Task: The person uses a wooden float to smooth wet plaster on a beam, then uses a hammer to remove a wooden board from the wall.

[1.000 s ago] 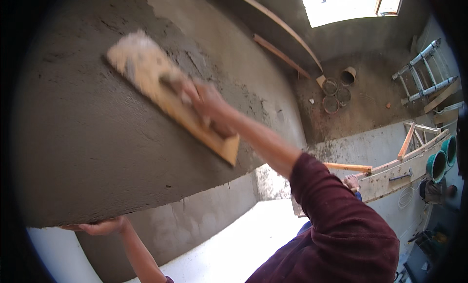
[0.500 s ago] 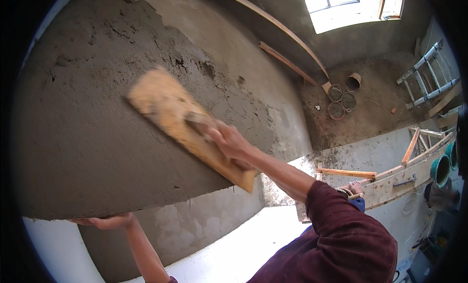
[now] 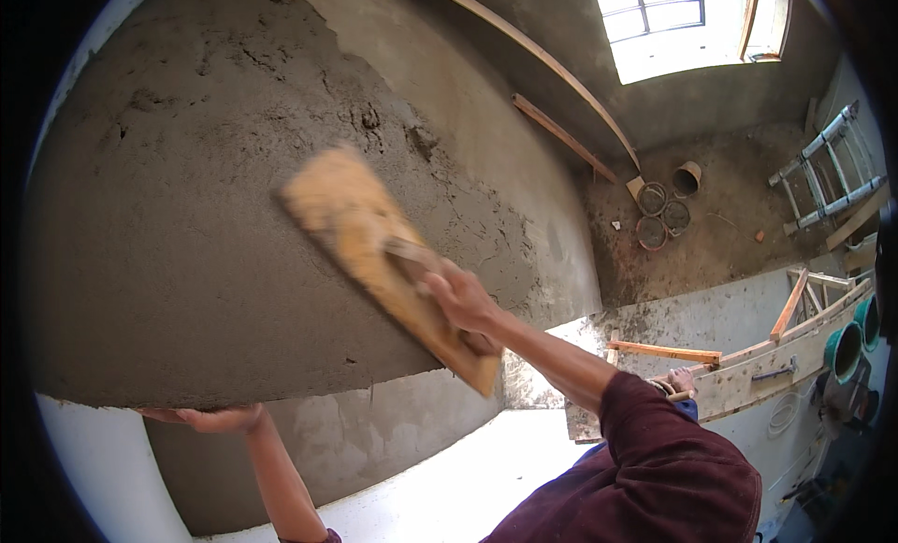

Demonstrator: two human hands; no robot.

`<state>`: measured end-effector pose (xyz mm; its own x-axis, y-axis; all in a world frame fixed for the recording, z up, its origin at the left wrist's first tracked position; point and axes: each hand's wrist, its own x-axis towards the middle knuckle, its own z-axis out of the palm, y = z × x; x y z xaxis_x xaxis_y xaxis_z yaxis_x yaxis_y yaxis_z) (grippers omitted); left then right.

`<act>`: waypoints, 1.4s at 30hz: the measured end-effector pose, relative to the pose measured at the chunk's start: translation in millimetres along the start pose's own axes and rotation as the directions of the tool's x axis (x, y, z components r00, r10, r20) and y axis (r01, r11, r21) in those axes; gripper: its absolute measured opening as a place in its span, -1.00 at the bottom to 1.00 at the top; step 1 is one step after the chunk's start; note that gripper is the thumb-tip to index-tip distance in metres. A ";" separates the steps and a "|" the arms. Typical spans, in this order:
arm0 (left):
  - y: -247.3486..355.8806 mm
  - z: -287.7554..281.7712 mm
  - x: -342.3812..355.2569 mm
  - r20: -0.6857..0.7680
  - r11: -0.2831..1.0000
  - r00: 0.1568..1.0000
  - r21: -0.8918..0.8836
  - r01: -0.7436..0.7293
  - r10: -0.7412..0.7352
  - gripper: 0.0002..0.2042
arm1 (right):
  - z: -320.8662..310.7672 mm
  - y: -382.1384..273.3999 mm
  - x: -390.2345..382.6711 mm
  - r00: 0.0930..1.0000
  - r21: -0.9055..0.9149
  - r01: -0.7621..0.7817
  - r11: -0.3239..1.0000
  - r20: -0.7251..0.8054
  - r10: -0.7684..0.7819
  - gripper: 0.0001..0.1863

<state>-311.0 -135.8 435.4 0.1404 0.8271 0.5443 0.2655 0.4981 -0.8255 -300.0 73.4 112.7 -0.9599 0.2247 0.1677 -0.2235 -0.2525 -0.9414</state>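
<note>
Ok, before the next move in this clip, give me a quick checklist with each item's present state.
1. Right hand closed on the handle of the wooden float: ok.
2. Float's broad face flat against the grey plaster: cannot tell; the float is blurred and its underside hidden.
3. Float wholly within the plastered area: not ok; its lower end reaches past the plaster's lower edge in this view.
4. Left hand at that lower edge: ok; it is just below it, fingertips partly hidden.
5. Plaster smooth throughout: not ok; pits and ridges show above the float.
</note>
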 end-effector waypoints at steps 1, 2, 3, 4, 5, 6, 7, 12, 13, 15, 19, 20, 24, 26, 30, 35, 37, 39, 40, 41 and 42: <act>1.4 0.0 1.4 0.002 1.000 1.000 0.000 -0.004 0.004 0.00 | -2.4 -29.8 25.3 0.996 -0.069 0.060 0.996 0.069 -0.056 -0.57; 3.4 -3.0 3.5 0.011 1.000 1.000 0.004 -0.007 0.007 0.00 | -4.7 -59.7 51.4 0.984 -0.038 0.174 0.984 0.031 -0.173 -0.56; 6.5 -4.0 6.2 0.015 1.000 1.000 0.003 -0.007 0.007 0.00 | -11.9 -79.1 82.8 0.958 -0.017 0.287 0.958 -0.016 -0.287 -0.56; 8.2 -2.2 9.2 0.010 1.000 1.000 -0.010 -0.013 0.013 0.00 | -20.9 -77.6 123.2 0.978 -0.092 0.193 0.977 -0.064 -0.199 -0.53; 9.8 0.3 12.9 0.002 1.000 1.000 -0.013 -0.019 0.019 0.00 | -32.2 -69.6 156.8 0.986 -0.158 0.101 0.982 -0.113 -0.120 -0.50; 9.3 -1.0 12.1 0.015 1.000 1.000 -0.007 -0.015 0.015 0.00 | -43.2 -56.7 168.9 0.968 -0.205 0.153 0.967 -0.167 -0.188 -0.47; 7.8 -3.2 9.4 0.029 1.000 1.000 0.001 -0.010 0.009 0.00 | -50.2 -42.5 169.7 0.942 -0.251 0.201 0.947 -0.214 -0.257 -0.44; 6.4 -1.5 9.2 0.003 1.000 1.000 -0.006 -0.011 0.011 0.01 | -44.4 35.8 84.6 0.958 -0.033 -0.080 0.996 -0.279 0.067 -0.37; 10.8 6.5 22.4 -0.033 0.999 0.999 -0.035 -0.022 0.021 0.02 | -46.3 67.4 61.7 0.936 -0.047 -0.024 0.999 -0.352 0.006 -0.39; 12.0 4.7 23.5 -0.039 0.997 0.999 -0.067 -0.040 0.038 0.02 | -25.3 74.9 -5.3 0.942 0.039 -0.191 0.981 -0.275 0.194 -0.44; 4.8 3.5 14.4 -0.029 0.994 0.999 -0.102 0.036 -0.039 0.02 | -2.0 39.6 -21.8 0.979 0.016 -0.071 0.997 -0.189 0.072 -0.49; -0.8 -5.4 2.4 0.019 0.987 0.993 -0.103 0.122 -0.121 0.02 | -6.8 4.3 2.2 0.993 -0.044 -0.018 0.999 -0.115 0.012 -0.50; -0.3 -6.4 8.0 -0.001 0.999 0.999 -0.004 -0.050 0.050 0.03 | -29.7 -51.6 126.2 0.984 -0.073 -0.014 0.997 -0.176 0.001 -0.46; 2.2 0.8 4.7 0.010 0.999 1.000 -0.041 -0.022 0.022 0.03 | -64.3 -26.4 147.4 0.946 -0.041 -0.068 0.997 -0.319 0.052 -0.41; 3.0 -0.6 9.4 0.011 0.999 0.999 -0.018 -0.036 0.037 0.01 | -73.5 76.5 101.7 0.939 -0.032 -0.179 0.983 -0.305 0.161 -0.33; 3.1 1.4 7.0 0.002 0.999 0.999 0.013 -0.035 0.035 -0.02 | -28.2 112.5 -26.0 0.932 -0.023 -0.295 0.955 -0.227 0.282 -0.45; 2.0 1.4 6.1 0.013 0.999 0.999 0.012 -0.036 0.036 -0.01 | -14.8 90.7 -29.6 0.962 -0.010 -0.140 0.990 -0.237 0.134 -0.50; -0.5 -3.5 5.2 0.043 0.999 0.999 -0.025 -0.019 0.020 0.01 | -12.3 50.1 -6.1 0.973 -0.028 -0.012 1.000 -0.230 0.005 -0.53; -4.6 -9.6 -1.6 0.067 0.999 0.998 -0.047 -0.003 0.006 0.02 | -22.9 33.2 23.3 0.980 -0.062 0.008 0.998 -0.199 -0.021 -0.54; -15.5 -12.7 -7.7 0.085 0.998 0.996 -0.066 0.015 -0.010 0.02 | -33.0 24.2 47.7 0.976 -0.097 -0.075 0.993 -0.214 0.052 -0.51; -16.6 -10.1 -7.3 0.085 0.996 0.996 -0.082 0.019 -0.012 0.03 | -41.7 24.1 65.3 0.966 -0.128 -0.151 0.980 -0.230 0.118 -0.49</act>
<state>-306.8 -152.7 446.6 0.0551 0.8402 0.5395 0.3452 0.4910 -0.7998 -360.9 121.3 88.7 -0.9148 0.4035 -0.0168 -0.0530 -0.1613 -0.9855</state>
